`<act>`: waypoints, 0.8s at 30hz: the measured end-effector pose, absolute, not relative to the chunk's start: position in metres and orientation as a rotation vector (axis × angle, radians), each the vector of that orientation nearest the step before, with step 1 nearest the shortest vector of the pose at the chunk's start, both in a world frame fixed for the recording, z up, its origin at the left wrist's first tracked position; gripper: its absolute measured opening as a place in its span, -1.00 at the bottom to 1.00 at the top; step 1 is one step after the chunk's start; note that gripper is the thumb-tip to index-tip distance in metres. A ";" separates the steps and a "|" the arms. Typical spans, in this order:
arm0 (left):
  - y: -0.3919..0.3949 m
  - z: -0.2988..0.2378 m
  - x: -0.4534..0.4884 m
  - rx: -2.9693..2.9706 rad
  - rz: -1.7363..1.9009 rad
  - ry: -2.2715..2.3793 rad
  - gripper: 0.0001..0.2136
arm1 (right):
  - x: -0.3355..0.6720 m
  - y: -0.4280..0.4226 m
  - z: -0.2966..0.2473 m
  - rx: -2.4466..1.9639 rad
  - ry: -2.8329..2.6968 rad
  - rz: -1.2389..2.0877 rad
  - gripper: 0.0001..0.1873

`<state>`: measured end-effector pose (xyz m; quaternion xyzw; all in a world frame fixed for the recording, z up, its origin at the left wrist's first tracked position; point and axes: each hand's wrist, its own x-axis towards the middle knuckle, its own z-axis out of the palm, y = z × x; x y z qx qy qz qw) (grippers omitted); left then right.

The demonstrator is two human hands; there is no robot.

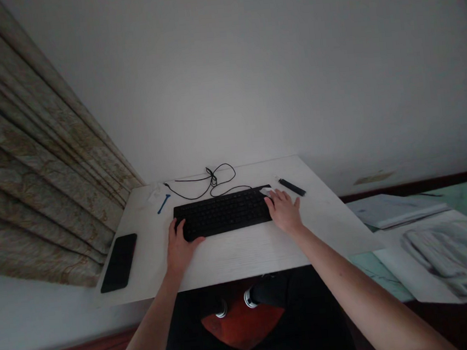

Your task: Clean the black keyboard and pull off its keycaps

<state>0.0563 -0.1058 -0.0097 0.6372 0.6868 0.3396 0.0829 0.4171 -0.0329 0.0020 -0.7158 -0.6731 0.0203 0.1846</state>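
Observation:
My left hand [179, 247] lies at the front left corner of a black computer keyboard [223, 213], with its fingers on the keyboard's edge. My right hand [283, 210] is at the keyboard's right end, its fingertips over a small white object [265, 191] that may be a mouse and is partly hidden. A black cable [211, 181] lies coiled behind the keyboard. Neither hand touches the black smartphone [118, 262], the blue plastic stick [163, 203], or the slim black bar [291, 187].
The keyboard stands on a white wood-grain desk [241, 257], with a small white paper [156, 194] at its back left. A patterned curtain [38, 161] hangs to the left and a white wall [223, 71] rises behind. Papers [451, 256] lie on a surface to the right.

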 end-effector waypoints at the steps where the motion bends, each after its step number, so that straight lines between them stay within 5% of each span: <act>1: -0.106 -0.010 0.056 1.901 1.016 2.051 -0.26 | 0.415 -0.033 0.001 -2.025 -1.889 0.056 -0.40; 11: -0.105 -0.013 0.054 1.935 0.982 2.056 -0.29 | 0.303 -0.050 0.017 -1.513 -2.360 0.229 -0.43; 24: -0.102 -0.013 0.054 1.956 0.991 2.050 -0.29 | 0.419 -0.030 0.004 -1.932 -2.088 0.018 -0.38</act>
